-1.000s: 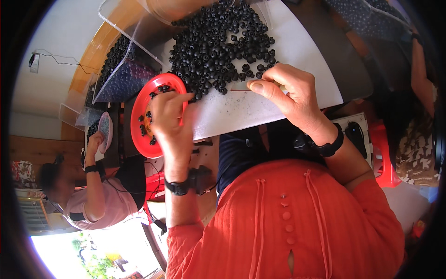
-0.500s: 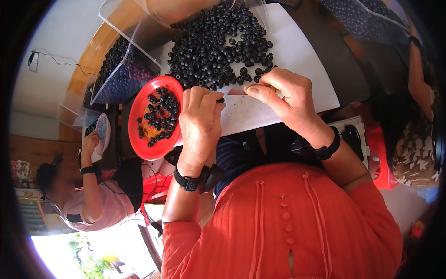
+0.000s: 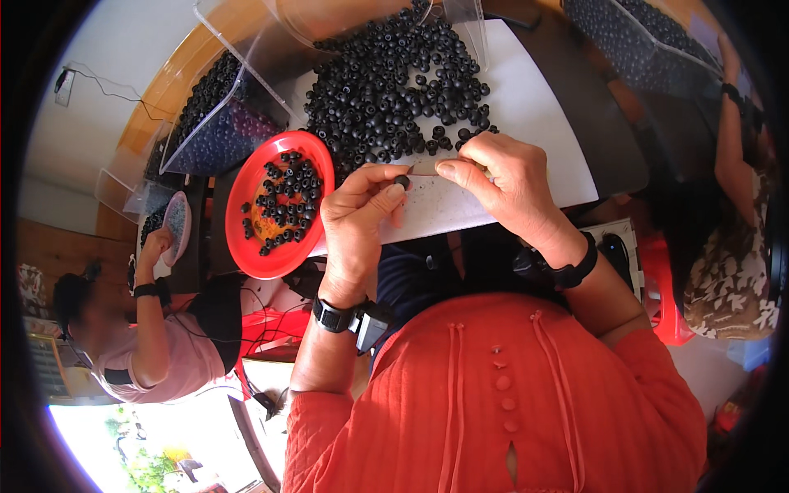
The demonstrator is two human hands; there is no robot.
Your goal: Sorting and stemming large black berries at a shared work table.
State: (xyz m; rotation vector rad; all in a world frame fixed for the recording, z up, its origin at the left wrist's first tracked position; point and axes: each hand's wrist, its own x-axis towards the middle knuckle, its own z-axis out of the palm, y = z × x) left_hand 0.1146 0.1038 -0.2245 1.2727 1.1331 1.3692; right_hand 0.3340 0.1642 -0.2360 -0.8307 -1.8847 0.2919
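Between the thumb and fingers of my left hand [image 3: 357, 214] is a small round black piece [image 3: 402, 181] with a hollow, like a bead. My right hand [image 3: 509, 181] is closed around a small thin blade [image 3: 424, 168], mostly hidden by the fingers, its tip pointing at the black piece. Both hands are over the near edge of a white board [image 3: 542, 123]. A large heap of similar black pieces [image 3: 386, 99] covers the board's far part. By my left hand, a red plate [image 3: 238, 222] with an orange-yellow pattern bears several black pieces.
Clear plastic bins [image 3: 205, 148] full of dark pieces stand at the far left; another bin [image 3: 633, 41] is at the far right. On the left a co-worker [image 3: 148, 337] reaches to a pale round plate [image 3: 177, 226]. Another person's arm [image 3: 734, 156] shows at right.
My left hand has turned, so its thumb and the black piece now show. The blade has come up to that piece. My right hand has shifted only slightly.
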